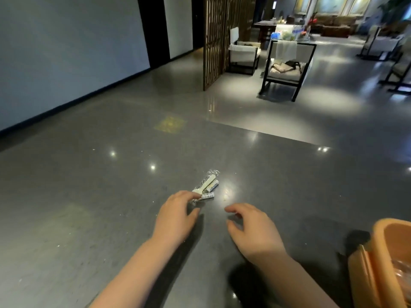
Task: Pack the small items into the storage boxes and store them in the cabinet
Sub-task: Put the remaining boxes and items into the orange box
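Observation:
A small pile lies on the dark grey countertop (111,218): a white plastic spoon in clear wrap (205,183) and two white batteries (211,188). My left hand (175,216) reaches over the counter, its fingertips touching the near end of the wrapped spoon and the nearer battery. My right hand (251,227) hovers a little to the right of the pile with loosely curled fingers, holding nothing. An orange storage box (382,263) stands open at the lower right edge, with something clear and crinkled inside.
The counter's far edge runs diagonally past the pile, with shiny floor beyond. A wooden lattice screen (222,41) and black-framed chairs (287,67) stand farther back. A pale wall (66,52) lines the left side.

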Demonstrator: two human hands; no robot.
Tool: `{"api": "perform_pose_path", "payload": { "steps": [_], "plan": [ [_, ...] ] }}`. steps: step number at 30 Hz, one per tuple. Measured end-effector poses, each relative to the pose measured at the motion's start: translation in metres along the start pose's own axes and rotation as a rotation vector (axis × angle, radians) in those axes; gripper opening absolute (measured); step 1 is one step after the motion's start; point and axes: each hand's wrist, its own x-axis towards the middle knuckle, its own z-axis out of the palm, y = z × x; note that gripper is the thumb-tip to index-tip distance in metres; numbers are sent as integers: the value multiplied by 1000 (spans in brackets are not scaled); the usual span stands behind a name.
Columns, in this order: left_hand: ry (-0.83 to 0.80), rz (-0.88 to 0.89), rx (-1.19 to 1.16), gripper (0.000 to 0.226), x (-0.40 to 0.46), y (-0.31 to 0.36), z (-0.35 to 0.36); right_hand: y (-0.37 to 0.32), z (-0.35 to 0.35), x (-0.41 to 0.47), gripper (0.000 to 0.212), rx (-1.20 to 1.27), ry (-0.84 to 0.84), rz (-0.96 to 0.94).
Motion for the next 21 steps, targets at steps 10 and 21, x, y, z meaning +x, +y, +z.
{"api": "perform_pose_path", "payload": {
  "steps": [10,21],
  "plan": [
    [53,49,99,25,69,-18,46,-9,37,129,36,2,82,138],
    [115,53,74,19,67,-43,41,4,35,146,27,-32,-20,172]
  ]
}}
